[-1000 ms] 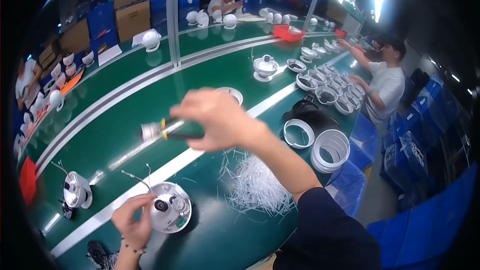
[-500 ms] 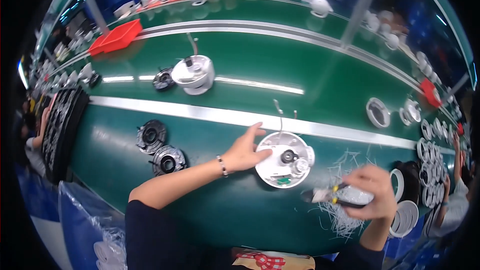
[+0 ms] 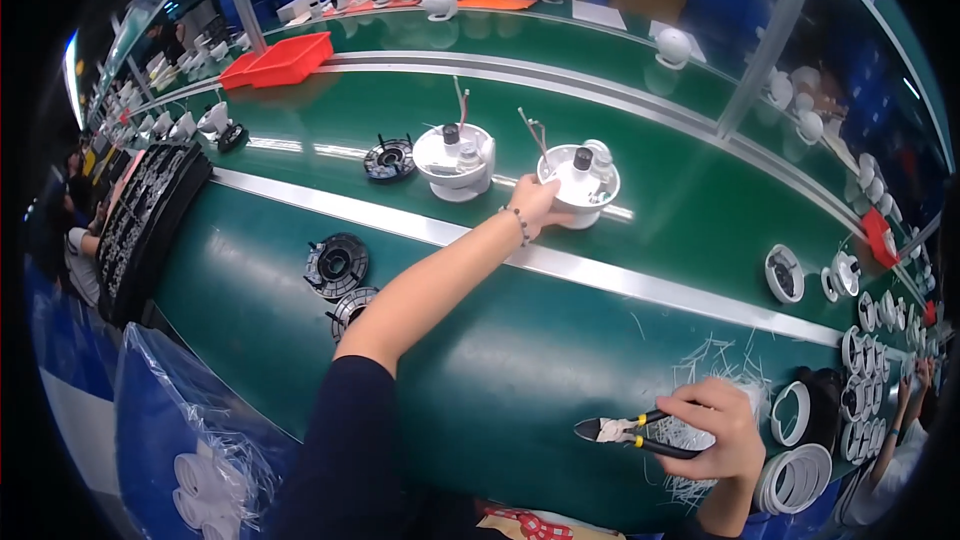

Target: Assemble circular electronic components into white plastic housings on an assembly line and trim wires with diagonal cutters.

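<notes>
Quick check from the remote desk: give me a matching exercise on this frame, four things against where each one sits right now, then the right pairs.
Things:
1. white dome housing
2. cutting pliers
3. red tray
4. black round parts

Places:
A. far side of the belt, upper left
B. in the right hand, over the white wire clippings
C. on the near green table, left of the outstretched forearm
D. on the belt, gripped by the left hand

Pairs: 1-D, 2-B, 3-A, 4-C
</notes>
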The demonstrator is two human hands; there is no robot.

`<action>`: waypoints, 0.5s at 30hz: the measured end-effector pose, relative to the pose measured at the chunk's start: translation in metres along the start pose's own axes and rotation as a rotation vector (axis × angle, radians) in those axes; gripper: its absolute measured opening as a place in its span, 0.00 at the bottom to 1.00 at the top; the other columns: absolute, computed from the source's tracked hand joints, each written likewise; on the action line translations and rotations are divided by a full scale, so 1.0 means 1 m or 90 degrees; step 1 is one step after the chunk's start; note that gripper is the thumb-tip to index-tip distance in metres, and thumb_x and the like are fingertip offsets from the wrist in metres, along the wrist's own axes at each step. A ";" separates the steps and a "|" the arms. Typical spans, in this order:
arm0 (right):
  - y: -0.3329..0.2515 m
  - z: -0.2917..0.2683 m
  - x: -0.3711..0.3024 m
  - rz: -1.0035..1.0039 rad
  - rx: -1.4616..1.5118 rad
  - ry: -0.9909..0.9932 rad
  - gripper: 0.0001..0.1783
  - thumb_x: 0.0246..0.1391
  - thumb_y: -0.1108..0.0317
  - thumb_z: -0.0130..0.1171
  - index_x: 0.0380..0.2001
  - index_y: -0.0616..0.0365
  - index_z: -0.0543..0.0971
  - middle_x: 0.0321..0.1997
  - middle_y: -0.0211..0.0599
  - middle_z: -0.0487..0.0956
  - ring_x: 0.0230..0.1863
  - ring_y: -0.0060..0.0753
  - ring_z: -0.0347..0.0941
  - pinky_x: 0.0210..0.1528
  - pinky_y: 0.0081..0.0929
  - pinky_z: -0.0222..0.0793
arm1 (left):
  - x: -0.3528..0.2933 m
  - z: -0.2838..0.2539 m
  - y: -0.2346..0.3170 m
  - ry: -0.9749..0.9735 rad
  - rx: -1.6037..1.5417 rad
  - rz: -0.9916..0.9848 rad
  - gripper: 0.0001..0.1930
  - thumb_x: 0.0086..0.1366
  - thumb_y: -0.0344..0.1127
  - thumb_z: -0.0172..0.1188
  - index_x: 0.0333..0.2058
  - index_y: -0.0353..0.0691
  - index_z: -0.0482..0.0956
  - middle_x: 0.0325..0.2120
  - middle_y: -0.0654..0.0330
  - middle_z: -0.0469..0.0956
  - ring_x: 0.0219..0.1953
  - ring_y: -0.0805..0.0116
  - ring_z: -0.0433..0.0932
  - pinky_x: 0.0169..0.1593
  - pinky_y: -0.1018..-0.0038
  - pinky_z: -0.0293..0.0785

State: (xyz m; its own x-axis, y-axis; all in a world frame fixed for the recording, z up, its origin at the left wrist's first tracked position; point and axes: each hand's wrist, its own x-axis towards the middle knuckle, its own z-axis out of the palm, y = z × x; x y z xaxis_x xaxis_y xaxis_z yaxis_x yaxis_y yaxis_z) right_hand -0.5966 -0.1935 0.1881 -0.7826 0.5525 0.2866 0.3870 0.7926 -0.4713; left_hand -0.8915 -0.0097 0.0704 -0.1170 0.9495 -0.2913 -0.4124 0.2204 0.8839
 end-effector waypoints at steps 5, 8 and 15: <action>-0.001 0.009 -0.005 0.006 -0.019 0.018 0.27 0.18 0.66 0.66 0.33 0.57 0.78 0.28 0.38 0.74 0.26 0.37 0.70 0.28 0.25 0.66 | -0.007 -0.061 0.000 0.073 -0.182 -0.025 0.46 0.52 0.55 0.58 0.58 0.32 0.43 0.57 0.40 0.46 0.50 0.48 0.66 0.47 0.62 0.71; -0.010 0.003 -0.016 0.025 -0.063 0.033 0.21 0.24 0.68 0.64 0.31 0.58 0.77 0.28 0.40 0.74 0.27 0.39 0.71 0.29 0.28 0.66 | -0.011 -0.067 -0.008 0.123 -0.228 0.032 0.44 0.51 0.57 0.58 0.56 0.34 0.47 0.50 0.46 0.56 0.37 0.54 0.73 0.34 0.66 0.76; -0.022 0.014 0.016 -0.012 0.011 -0.056 0.26 0.26 0.70 0.64 0.37 0.59 0.76 0.34 0.42 0.74 0.35 0.42 0.71 0.36 0.29 0.67 | -0.033 -0.124 0.025 0.181 -0.115 0.106 0.25 0.60 0.41 0.46 0.49 0.30 0.53 0.45 0.47 0.63 0.30 0.53 0.77 0.32 0.68 0.78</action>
State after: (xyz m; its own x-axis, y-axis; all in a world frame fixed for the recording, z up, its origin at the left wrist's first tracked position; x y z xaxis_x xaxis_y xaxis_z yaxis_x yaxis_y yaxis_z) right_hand -0.6245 -0.2060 0.1913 -0.8295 0.5126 0.2218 0.3643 0.7976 -0.4808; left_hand -1.0101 -0.0637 0.0567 -0.4320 0.8633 -0.2609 -0.5158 0.0008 0.8567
